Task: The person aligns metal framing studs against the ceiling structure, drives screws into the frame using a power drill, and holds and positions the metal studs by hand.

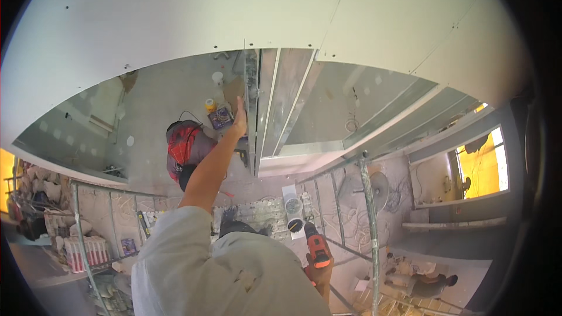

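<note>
Left hand (239, 118) was raised overhead, fingers together and extended, flat against the metal stud (252, 111) at the edge of the ceiling opening; it pressed on the stud and wasn't wrapped around it. Left arm ran up from the grey sleeve (175, 240) at bottom centre. Right hand (319, 269) was low, at lower centre-right, clamped around the grip of an orange drill (317, 247), chuck pointing up and away from the stud, well apart from the left hand. The stud sat between the white drywall (175, 17) overhead and more metal framing (293, 99) running right of it. Just beside the left hand, seen through the opening, was a person in a red and black top (184, 146), with a yellow can (209, 105) and a white cup (218, 78) on the floor near them. Scaffold poles (366, 210) crossed the lower half, one just right of the drill. A row of red and white tubes (85, 251) stood at lower left. A window (483, 164) glowed yellow on the right; another person (430, 284) sat at lower right, well apart.
</note>
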The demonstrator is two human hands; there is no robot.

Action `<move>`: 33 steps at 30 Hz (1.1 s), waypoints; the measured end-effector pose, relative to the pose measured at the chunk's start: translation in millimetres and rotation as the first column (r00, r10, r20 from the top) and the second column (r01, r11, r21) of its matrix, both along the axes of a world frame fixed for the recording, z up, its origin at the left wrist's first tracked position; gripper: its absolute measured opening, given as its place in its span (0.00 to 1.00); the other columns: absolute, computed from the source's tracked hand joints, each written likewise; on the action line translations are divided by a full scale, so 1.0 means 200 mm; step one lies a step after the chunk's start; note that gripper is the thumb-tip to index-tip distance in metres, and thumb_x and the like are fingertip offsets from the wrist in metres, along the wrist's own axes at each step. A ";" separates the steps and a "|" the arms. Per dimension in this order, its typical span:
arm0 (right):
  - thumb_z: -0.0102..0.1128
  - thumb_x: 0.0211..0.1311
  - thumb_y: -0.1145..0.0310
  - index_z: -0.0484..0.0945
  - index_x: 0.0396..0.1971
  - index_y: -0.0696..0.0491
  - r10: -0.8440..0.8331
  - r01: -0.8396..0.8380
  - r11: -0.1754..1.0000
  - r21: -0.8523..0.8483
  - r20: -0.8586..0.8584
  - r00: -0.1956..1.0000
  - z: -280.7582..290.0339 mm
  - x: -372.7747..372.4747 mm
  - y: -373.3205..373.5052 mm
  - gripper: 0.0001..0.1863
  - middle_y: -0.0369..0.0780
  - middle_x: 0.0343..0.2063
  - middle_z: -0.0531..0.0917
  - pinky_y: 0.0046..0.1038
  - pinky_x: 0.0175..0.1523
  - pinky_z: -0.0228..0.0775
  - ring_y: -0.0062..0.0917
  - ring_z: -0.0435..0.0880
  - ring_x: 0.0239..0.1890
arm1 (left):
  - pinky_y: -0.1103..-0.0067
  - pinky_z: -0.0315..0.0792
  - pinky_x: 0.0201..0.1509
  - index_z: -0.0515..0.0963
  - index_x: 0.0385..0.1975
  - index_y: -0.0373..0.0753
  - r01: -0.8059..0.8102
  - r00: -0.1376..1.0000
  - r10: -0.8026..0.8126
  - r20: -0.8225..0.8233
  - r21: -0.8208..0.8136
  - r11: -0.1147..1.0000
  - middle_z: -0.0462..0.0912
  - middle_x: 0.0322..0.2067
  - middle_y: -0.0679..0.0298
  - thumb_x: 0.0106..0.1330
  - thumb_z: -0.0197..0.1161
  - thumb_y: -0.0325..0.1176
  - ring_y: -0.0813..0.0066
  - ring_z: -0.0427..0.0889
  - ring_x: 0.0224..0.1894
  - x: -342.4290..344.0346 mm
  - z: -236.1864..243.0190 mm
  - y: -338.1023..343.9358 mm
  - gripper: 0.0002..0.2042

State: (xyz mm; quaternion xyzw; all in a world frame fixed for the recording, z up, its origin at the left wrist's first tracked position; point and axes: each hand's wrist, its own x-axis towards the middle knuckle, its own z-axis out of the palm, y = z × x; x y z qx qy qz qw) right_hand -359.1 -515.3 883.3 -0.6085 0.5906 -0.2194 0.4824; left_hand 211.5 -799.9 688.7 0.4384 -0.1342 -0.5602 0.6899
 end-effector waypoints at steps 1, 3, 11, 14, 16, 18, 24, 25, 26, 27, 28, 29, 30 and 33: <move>0.66 0.51 0.85 0.68 0.66 0.61 0.020 -0.018 0.998 -0.066 0.021 1.000 0.01 0.02 -0.01 0.38 0.51 0.50 0.84 0.30 0.50 0.76 0.34 0.85 0.44 | 0.68 0.46 0.78 0.50 0.77 0.39 -0.086 0.993 0.090 0.082 -0.048 0.995 0.53 0.76 0.59 0.70 0.31 0.75 0.59 0.53 0.77 -0.03 0.18 -0.04 0.48; 0.64 0.50 0.83 0.69 0.66 0.59 -0.016 0.017 0.998 -0.058 0.022 1.000 0.07 0.06 0.01 0.38 0.49 0.50 0.84 0.29 0.52 0.74 0.33 0.85 0.49 | 0.68 0.52 0.77 0.54 0.76 0.38 -0.160 0.941 0.217 0.259 -0.225 0.961 0.58 0.74 0.56 0.71 0.30 0.73 0.57 0.57 0.76 -0.21 0.65 -0.06 0.46; 0.63 0.52 0.87 0.67 0.68 0.58 -0.008 0.015 0.998 -0.067 0.114 0.993 -0.11 0.08 -0.04 0.39 0.48 0.53 0.83 0.28 0.53 0.74 0.30 0.84 0.49 | 0.63 0.57 0.74 0.54 0.72 0.25 -0.423 0.255 0.554 0.793 -0.423 0.801 0.64 0.68 0.36 0.66 0.66 0.54 0.42 0.63 0.71 -0.38 1.41 0.05 0.46; 0.64 0.52 0.86 0.68 0.67 0.58 0.083 -0.074 0.982 -0.172 0.045 0.996 -0.07 0.13 -0.06 0.38 0.48 0.53 0.83 0.29 0.53 0.74 0.30 0.84 0.49 | 0.63 0.58 0.74 0.54 0.71 0.24 -0.406 0.274 0.545 0.793 -0.418 0.813 0.65 0.67 0.35 0.65 0.67 0.54 0.41 0.64 0.71 -0.34 1.40 0.03 0.47; 0.64 0.53 0.85 0.70 0.65 0.59 0.130 -0.108 0.967 -0.229 0.084 0.988 0.00 0.19 -0.08 0.35 0.49 0.51 0.84 0.30 0.52 0.75 0.32 0.85 0.48 | 0.63 0.58 0.73 0.50 0.71 0.21 -0.292 0.255 0.511 0.821 -0.438 0.850 0.66 0.65 0.32 0.64 0.68 0.55 0.41 0.64 0.70 -0.28 1.38 0.02 0.50; 0.63 0.52 0.84 0.70 0.65 0.60 0.124 -0.107 0.961 -0.257 0.050 0.991 -0.06 0.17 -0.08 0.35 0.51 0.50 0.84 0.30 0.54 0.74 0.37 0.85 0.49 | 0.64 0.57 0.74 0.48 0.71 0.19 -0.101 0.405 0.313 0.859 -0.299 0.949 0.61 0.68 0.31 0.60 0.69 0.59 0.41 0.61 0.72 -0.38 1.51 0.13 0.55; 0.63 0.53 0.84 0.69 0.66 0.62 0.182 -0.166 0.974 -0.151 0.096 0.979 -0.02 0.12 -0.14 0.36 0.52 0.56 0.81 0.30 0.59 0.72 0.38 0.83 0.54 | 0.63 0.53 0.78 0.46 0.73 0.23 -0.085 -0.197 0.043 0.979 -0.061 0.995 0.51 0.74 0.37 0.55 0.67 0.69 0.44 0.54 0.75 -0.03 1.44 0.23 0.62; 0.63 0.52 0.85 0.68 0.66 0.62 0.143 -0.134 0.988 -0.071 0.135 0.981 -0.05 0.07 -0.13 0.36 0.52 0.58 0.80 0.30 0.61 0.71 0.36 0.83 0.55 | 0.63 0.53 0.78 0.48 0.73 0.24 -0.032 -0.151 0.000 0.989 -0.005 0.999 0.51 0.73 0.37 0.56 0.66 0.70 0.44 0.55 0.75 -0.03 1.42 0.27 0.60; 0.63 0.52 0.85 0.68 0.66 0.62 0.140 -0.134 0.989 -0.055 0.128 0.982 -0.06 0.04 -0.11 0.36 0.52 0.58 0.80 0.30 0.61 0.71 0.36 0.83 0.55 | 0.62 0.53 0.78 0.50 0.73 0.24 0.019 -0.104 -0.043 0.994 0.045 0.999 0.52 0.73 0.37 0.57 0.65 0.70 0.44 0.56 0.75 -0.03 1.43 0.31 0.59; 0.63 0.52 0.85 0.68 0.66 0.62 0.093 -0.065 0.984 -0.164 0.171 0.981 -0.09 0.01 -0.11 0.37 0.52 0.57 0.80 0.30 0.61 0.71 0.36 0.82 0.56 | 0.63 0.55 0.77 0.54 0.73 0.28 0.063 0.023 -0.142 0.990 0.140 0.988 0.60 0.71 0.39 0.60 0.62 0.69 0.47 0.61 0.73 -0.07 1.42 0.41 0.54; 0.64 0.52 0.85 0.68 0.66 0.62 0.049 0.010 0.964 -0.267 0.216 0.975 -0.12 -0.03 -0.10 0.37 0.51 0.57 0.81 0.30 0.62 0.70 0.36 0.82 0.56 | 0.65 0.57 0.75 0.58 0.72 0.29 0.132 0.136 -0.205 0.969 0.187 0.973 0.66 0.68 0.40 0.63 0.61 0.67 0.49 0.65 0.72 -0.07 1.30 0.48 0.50; 0.65 0.52 0.85 0.68 0.66 0.61 -0.016 0.034 0.982 -0.188 0.101 0.995 -0.19 -0.10 -0.09 0.37 0.51 0.57 0.81 0.30 0.62 0.70 0.34 0.82 0.56 | 0.67 0.59 0.74 0.61 0.71 0.31 0.193 0.240 -0.260 0.935 0.217 0.957 0.71 0.65 0.41 0.65 0.60 0.65 0.52 0.68 0.70 -0.02 1.14 0.57 0.46; 0.65 0.52 0.85 0.68 0.66 0.61 -0.006 0.024 0.983 -0.181 0.097 0.995 -0.16 -0.10 -0.11 0.37 0.51 0.57 0.81 0.30 0.62 0.70 0.34 0.82 0.56 | 0.68 0.63 0.70 0.64 0.70 0.31 0.193 0.244 -0.267 0.932 0.223 0.955 0.76 0.61 0.44 0.67 0.61 0.61 0.54 0.72 0.67 0.04 0.92 0.68 0.42; 0.67 0.52 0.83 0.69 0.66 0.60 -0.017 0.022 0.986 -0.165 0.036 0.999 -0.11 -0.17 -0.14 0.37 0.50 0.57 0.81 0.32 0.62 0.70 0.36 0.82 0.57 | 0.72 0.73 0.59 0.69 0.66 0.30 0.211 0.214 -0.369 0.904 0.326 0.921 0.82 0.53 0.49 0.70 0.62 0.52 0.57 0.82 0.56 0.00 0.47 1.11 0.34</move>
